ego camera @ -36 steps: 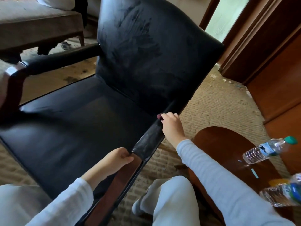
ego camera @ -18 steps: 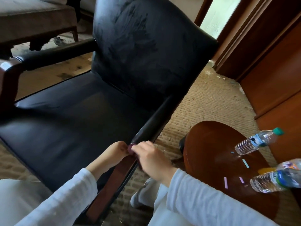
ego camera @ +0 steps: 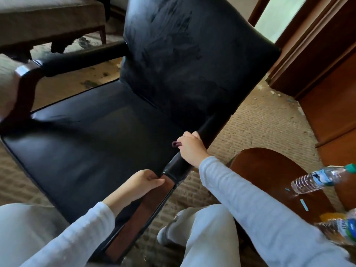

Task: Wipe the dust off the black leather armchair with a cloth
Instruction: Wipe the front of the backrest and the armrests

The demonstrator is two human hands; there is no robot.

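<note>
- Black leather armchair [ego camera: 92, 151] stands on a woven beige carpet [ego camera: 260, 120], seat facing the person and its near side towards the table.
- Backrest [ego camera: 183, 64] shows a greyish film with streaky smears across the leather; the seat looks darker and glossier.
- Near armrest [ego camera: 176, 166]: a black padded sleeve over a reddish wooden frame [ego camera: 150, 205].
- Right hand [ego camera: 190, 149] is curled over the padded part of that armrest, gripping a cloth [ego camera: 176, 144] against it. Only a small dark purple fold shows past the fingers.
- Left hand [ego camera: 142, 183] grips the wooden front of the same armrest, just below the end of the padding, fingers wrapped round it.
- Both sleeves are pale grey; pale trouser knees sit low in view.
- A round dark wooden table [ego camera: 260, 170] stands just beside the chair on the right.
- On it: a clear water bottle [ego camera: 319, 179] with a teal cap and a blue-and-white label, writing too blurred to read.
- A second bottle [ego camera: 341, 228] at the right edge has a blue and green label, letters not legible.
- A small light blue strip [ego camera: 304, 204] lies on the tabletop.
- An upholstered bench [ego camera: 48, 20] stands at the far left, and wooden panelling [ego camera: 327, 93] at the right.
</note>
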